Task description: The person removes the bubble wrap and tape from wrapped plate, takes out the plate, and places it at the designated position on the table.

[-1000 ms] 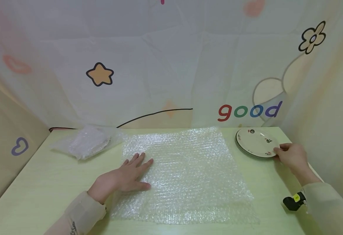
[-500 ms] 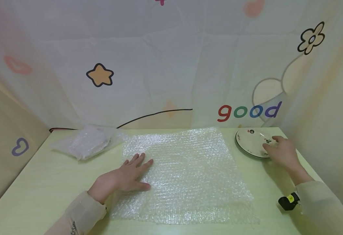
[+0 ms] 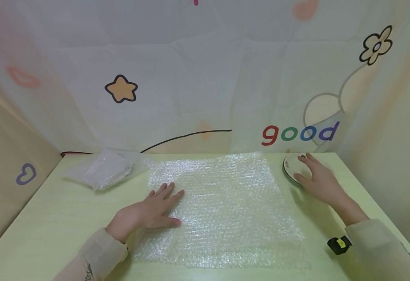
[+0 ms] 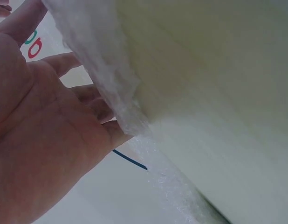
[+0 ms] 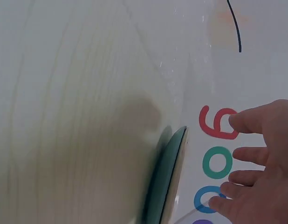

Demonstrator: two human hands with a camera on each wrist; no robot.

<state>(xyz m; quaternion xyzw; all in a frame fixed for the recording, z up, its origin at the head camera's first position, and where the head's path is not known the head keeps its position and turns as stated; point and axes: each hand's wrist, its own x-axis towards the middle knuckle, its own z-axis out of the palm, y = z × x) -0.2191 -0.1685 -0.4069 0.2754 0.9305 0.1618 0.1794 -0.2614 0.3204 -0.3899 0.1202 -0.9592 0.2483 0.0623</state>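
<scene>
A sheet of bubble wrap (image 3: 226,210) lies spread flat over the middle of the table. My left hand (image 3: 148,214) rests on its left part with the fingers spread; in the left wrist view the fingertips reach the wrap's edge. At the back right sits a cream plate (image 3: 291,168) with small printed motifs, partly hidden by my right hand (image 3: 322,182). That hand hovers over the plate, fingers extended and holding nothing. From the right wrist view, a gap shows between the hand and the plate's edge (image 5: 174,172), which has a dark teal underside.
A bundle in bubble wrap (image 3: 109,169) lies at the back left of the pale table (image 3: 50,230). A printed curtain (image 3: 190,86) hangs directly behind the table and along both sides. A black device with a yellow label (image 3: 339,245) hangs at the right wrist.
My right hand has let go of the plate's right edge and moved left and farther back over it. The plate and my left hand have stayed put.
</scene>
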